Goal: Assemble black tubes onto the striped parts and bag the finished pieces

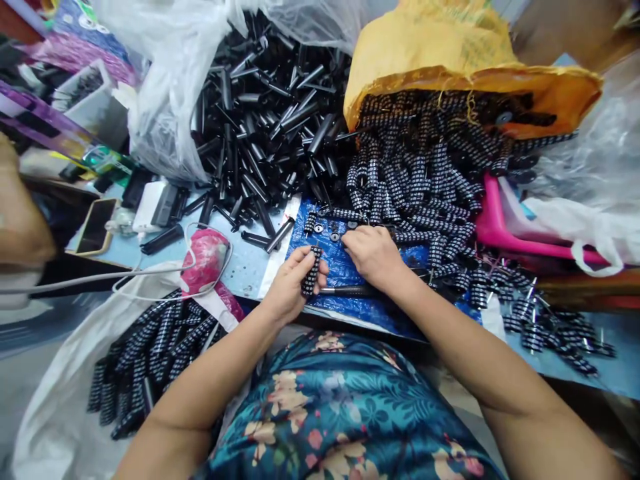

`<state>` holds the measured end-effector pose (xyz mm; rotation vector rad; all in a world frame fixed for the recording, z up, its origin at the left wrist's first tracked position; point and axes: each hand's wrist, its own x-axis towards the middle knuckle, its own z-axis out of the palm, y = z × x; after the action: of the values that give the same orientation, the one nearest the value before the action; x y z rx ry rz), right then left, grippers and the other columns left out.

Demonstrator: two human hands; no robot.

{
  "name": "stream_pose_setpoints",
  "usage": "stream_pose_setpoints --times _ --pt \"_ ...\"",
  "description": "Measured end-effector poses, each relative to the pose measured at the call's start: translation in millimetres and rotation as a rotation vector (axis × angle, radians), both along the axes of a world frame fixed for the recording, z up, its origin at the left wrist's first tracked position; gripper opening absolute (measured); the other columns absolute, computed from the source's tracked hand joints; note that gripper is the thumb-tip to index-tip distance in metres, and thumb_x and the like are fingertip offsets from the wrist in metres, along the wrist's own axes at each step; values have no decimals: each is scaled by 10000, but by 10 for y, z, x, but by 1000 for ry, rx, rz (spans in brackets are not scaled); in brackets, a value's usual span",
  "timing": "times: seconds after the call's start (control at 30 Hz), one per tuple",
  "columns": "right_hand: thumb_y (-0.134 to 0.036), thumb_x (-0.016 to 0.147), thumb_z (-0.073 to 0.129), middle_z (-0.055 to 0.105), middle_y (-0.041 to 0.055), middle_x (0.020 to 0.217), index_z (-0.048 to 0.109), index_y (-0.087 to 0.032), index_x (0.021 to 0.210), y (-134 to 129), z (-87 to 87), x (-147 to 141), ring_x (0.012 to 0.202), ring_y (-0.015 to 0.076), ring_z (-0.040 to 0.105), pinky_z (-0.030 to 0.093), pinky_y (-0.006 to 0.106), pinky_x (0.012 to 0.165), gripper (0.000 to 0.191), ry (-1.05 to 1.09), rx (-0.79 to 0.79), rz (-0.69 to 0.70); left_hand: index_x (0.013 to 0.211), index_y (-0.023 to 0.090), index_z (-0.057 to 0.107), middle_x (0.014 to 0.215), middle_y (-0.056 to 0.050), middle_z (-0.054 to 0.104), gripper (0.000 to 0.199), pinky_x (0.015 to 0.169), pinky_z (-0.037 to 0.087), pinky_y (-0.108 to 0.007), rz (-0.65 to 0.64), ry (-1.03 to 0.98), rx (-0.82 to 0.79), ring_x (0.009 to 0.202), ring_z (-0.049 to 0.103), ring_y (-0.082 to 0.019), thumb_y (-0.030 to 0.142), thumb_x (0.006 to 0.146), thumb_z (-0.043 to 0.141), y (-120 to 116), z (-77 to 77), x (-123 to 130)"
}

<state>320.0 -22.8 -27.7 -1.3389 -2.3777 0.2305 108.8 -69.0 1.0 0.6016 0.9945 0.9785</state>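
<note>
My left hand (291, 283) is closed around a short black cylinder with a white checked pattern (312, 272), held upright near the table's front edge. To its right, my right hand (371, 255) rests over the blue plastic sheet (345, 267), fingers bent together and pointing left; what they may hold is hidden. Small round discs (335, 237) lie just left of those fingertips. A dark rod-like tool (350, 291) lies on the sheet between my wrists. Beyond my right hand spreads a heap of checked cylinders (415, 180), some with thin metal pins.
Plain black tubes (270, 127) are piled at the back centre. A yellow sack (430, 47) spills checked cylinders. At left are a pink-wrapped bundle (205, 260) with a cable, a phone (96, 225) and a white sack (55, 400) of finished-looking cylinders. A pink bin (495, 220) stands right; another person's arm (20, 213) shows far left.
</note>
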Motion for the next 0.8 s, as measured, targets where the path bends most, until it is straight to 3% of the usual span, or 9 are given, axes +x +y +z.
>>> stream_pose_setpoints --times 0.07,0.13,0.2,0.27,0.37,0.47,0.67,0.73,0.8 --pt "-190 967 507 728 129 1055 700 -183 1095 35 27 -16 996 268 608 441 446 891 232 -1 10 2 926 193 546 779 4 654 420 470 382 -192 -4 -10 -19 574 577 -92 511 766 769 5 8 -3" --pt "-256 976 522 707 116 1107 692 -215 1168 -20 74 -69 996 249 613 459 434 901 259 236 -47 -43 908 183 568 709 16 635 412 450 344 -187 -13 17 -7 506 529 -73 513 769 771 -6 1 14" --pt "-354 976 542 706 80 1086 685 -253 1159 -136 120 -151 955 217 643 501 414 891 253 638 -250 -103 918 177 590 646 30 618 406 435 304 -185 -47 50 11 446 476 -57 507 771 774 -30 -11 39" --pt "-455 956 569 723 40 974 676 -264 1073 -269 145 -257 870 188 674 543 388 844 248 1057 -553 -180 921 168 609 636 24 624 406 432 288 -189 -117 54 20 432 464 -54 514 779 766 -59 -16 72" --pt "-544 880 657 735 13 878 661 -262 996 -423 150 -401 821 174 689 568 354 795 305 1431 -858 -279 879 161 619 640 13 630 390 447 302 -194 -211 32 31 438 471 -53 517 793 751 -90 -10 126" --pt "-543 842 710 747 13 915 687 -270 1020 -510 150 -464 845 171 692 579 354 825 327 1507 -902 -295 812 164 599 639 12 625 383 451 305 -199 -220 33 55 437 467 -51 517 795 747 -99 -8 163" --pt "-486 891 683 754 11 991 714 -289 1025 -580 78 -438 932 178 711 565 407 960 241 1446 -857 -224 759 160 571 633 13 612 404 434 285 -196 -203 41 57 433 459 -50 520 782 754 -131 -39 167" --pt "-484 914 653 747 38 1064 716 -269 1050 -599 27 -403 990 200 711 566 428 973 262 1313 -777 -193 792 155 586 628 15 607 405 434 281 -192 -193 36 41 432 453 -49 526 783 748 -141 -39 167" --pt "-493 916 648 696 86 1244 688 -255 1179 -624 -12 -352 1135 246 675 571 454 980 357 1115 -585 -174 836 151 594 618 24 589 412 437 281 -188 -170 9 12 437 444 -51 531 781 742 -144 -35 174"
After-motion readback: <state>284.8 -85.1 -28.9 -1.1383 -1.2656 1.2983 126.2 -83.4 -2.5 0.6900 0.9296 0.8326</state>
